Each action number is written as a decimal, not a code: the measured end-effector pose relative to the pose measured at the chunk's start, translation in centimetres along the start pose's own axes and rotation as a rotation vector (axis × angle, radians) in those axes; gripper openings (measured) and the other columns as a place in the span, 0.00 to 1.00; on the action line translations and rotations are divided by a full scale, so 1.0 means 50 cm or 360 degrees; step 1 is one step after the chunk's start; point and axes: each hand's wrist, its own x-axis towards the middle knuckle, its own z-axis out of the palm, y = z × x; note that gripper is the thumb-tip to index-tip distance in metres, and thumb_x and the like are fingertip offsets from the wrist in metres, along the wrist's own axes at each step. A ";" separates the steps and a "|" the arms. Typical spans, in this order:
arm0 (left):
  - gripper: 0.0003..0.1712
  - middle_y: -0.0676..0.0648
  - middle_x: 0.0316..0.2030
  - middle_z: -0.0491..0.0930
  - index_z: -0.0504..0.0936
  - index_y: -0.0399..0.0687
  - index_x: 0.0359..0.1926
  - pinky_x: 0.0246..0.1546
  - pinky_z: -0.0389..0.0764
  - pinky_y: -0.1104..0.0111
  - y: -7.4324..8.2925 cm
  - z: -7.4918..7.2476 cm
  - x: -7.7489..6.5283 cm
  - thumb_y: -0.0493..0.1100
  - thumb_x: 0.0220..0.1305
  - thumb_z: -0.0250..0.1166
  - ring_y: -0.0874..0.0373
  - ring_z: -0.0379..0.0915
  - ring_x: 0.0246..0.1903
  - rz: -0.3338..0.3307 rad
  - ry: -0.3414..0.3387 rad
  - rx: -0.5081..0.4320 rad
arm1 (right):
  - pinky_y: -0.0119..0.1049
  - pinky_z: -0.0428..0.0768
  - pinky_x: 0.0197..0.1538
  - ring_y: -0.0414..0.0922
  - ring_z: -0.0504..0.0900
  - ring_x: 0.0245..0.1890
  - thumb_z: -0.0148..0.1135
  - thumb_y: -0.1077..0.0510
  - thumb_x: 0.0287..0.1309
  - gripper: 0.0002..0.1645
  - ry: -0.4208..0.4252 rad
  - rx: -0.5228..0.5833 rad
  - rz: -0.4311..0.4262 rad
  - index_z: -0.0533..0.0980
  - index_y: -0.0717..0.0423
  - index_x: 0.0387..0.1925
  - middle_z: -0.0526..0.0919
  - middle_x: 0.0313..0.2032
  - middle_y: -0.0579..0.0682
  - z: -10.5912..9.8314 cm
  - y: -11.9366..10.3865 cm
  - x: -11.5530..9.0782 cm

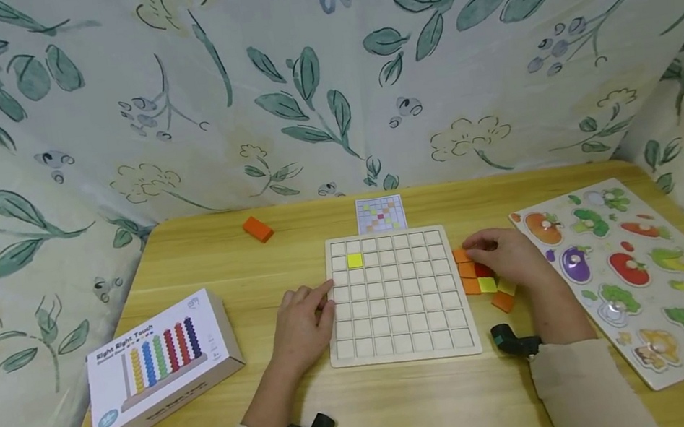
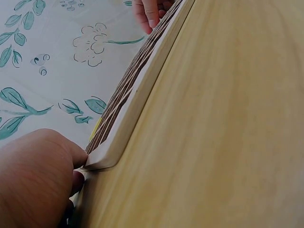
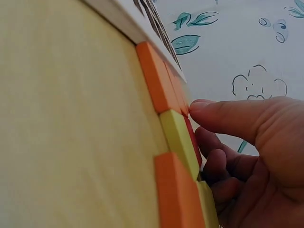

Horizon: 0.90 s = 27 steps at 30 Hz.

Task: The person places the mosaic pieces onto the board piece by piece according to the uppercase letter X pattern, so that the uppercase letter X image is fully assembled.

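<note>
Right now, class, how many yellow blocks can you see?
3: one yellow block in the grid board, a second and third by the right hand, which may hide more.

The counter (image 1: pixel 396 410) has a smooth wood-grain finish. The grid board (image 1: pixel 398 305) looks like pale, matt wood; the blocks (image 1: pixel 487 285) look smooth and matt. The box (image 1: pixel 170 391) appears smooth cardboard, the sleeves (image 1: pixel 586 387) matt cloth, the backdrop (image 1: pixel 357 87) printed cloth.

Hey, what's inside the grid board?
The grid board holds one yellow block, second row down, second column from left; the block covers its square's floor, so that's hidden.
</note>
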 end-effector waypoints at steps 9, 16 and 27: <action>0.21 0.54 0.32 0.79 0.84 0.51 0.62 0.37 0.66 0.67 0.001 0.002 0.000 0.44 0.69 0.65 0.59 0.65 0.33 -0.0009 -0.0003 0.0001 | 0.37 0.75 0.45 0.52 0.78 0.45 0.62 0.49 0.70 0.19 0.0074 -0.0035 0.0001 0.82 0.56 0.55 0.84 0.48 0.58 0.004 0.005 0.001; 0.21 0.53 0.32 0.79 0.84 0.50 0.61 0.37 0.67 0.68 -0.001 0.004 0.001 0.44 0.69 0.65 0.59 0.65 0.33 -0.0005 0.0004 0.0002 | 0.37 0.74 0.46 0.53 0.76 0.46 0.60 0.48 0.71 0.21 0.0092 -0.0076 0.0023 0.80 0.56 0.58 0.82 0.49 0.58 0.004 0.000 0.000; 0.21 0.53 0.32 0.80 0.84 0.50 0.62 0.36 0.67 0.68 0.001 0.004 0.000 0.44 0.70 0.64 0.59 0.65 0.33 -0.0015 0.0001 0.0001 | 0.35 0.75 0.40 0.48 0.76 0.39 0.63 0.55 0.69 0.22 0.0003 -0.0021 -0.0100 0.79 0.59 0.60 0.82 0.46 0.58 -0.009 0.004 -0.007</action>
